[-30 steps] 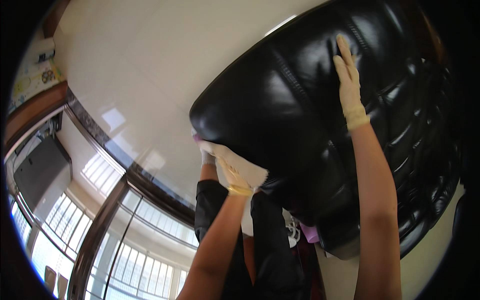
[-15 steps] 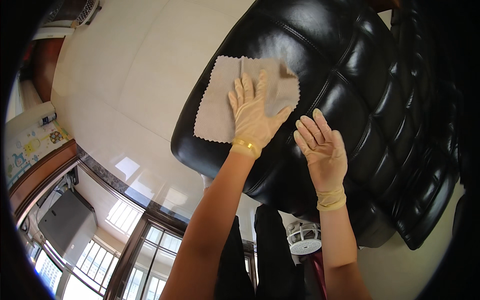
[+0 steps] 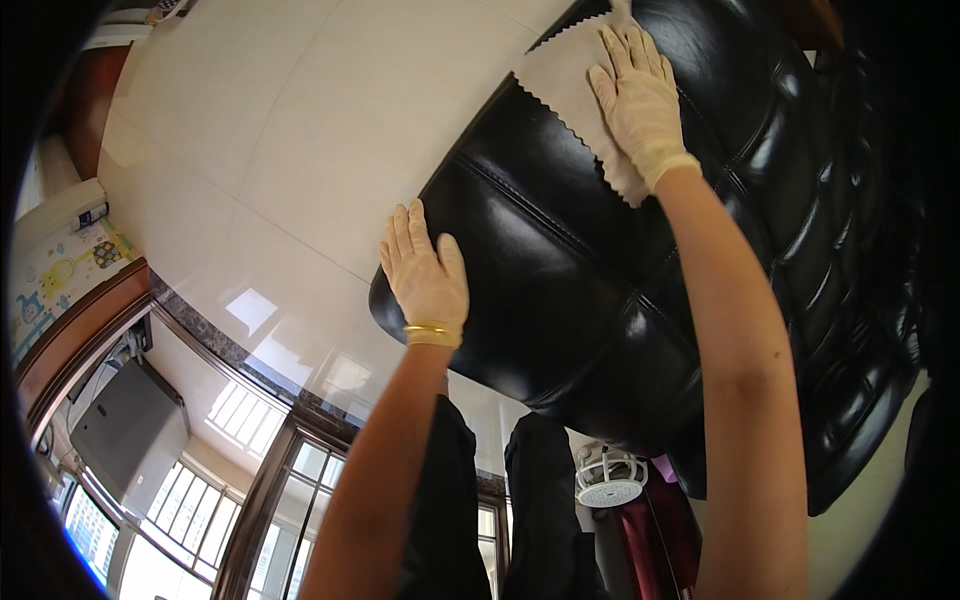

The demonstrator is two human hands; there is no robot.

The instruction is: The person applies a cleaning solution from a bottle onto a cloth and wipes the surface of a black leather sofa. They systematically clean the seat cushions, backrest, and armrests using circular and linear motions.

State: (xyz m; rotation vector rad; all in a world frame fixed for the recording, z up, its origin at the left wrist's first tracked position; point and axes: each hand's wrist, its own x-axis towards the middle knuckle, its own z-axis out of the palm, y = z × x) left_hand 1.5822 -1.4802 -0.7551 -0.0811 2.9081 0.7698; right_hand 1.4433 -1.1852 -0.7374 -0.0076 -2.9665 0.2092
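Note:
A beige cloth [image 3: 562, 72] with zigzag edges lies on the shiny black leather seat [image 3: 570, 330], near its far left side. My right hand [image 3: 640, 105], in a pale thin glove, rests flat on the cloth's right part with its fingers stretched out. Some of the cloth is hidden beneath that hand. At the seat's near left edge is my left hand [image 3: 425, 275], gloved as well, its fingers straight and its thumb apart. It holds nothing and seems to rest on the edge. A gold bracelet [image 3: 433, 330] circles the left wrist.
Quilted black leather [image 3: 800, 210] continues to the right. Pale glossy floor tiles [image 3: 290, 130] lie left of the seat. By my legs [image 3: 545, 480] stands a round white caged object [image 3: 612, 480], with a dark red item [image 3: 655, 530] behind. A framed glass door [image 3: 300, 510] is at lower left.
The cloth has moved far and to the right, now under my right hand instead of my left. My left hand has come off it, back to the seat's left edge.

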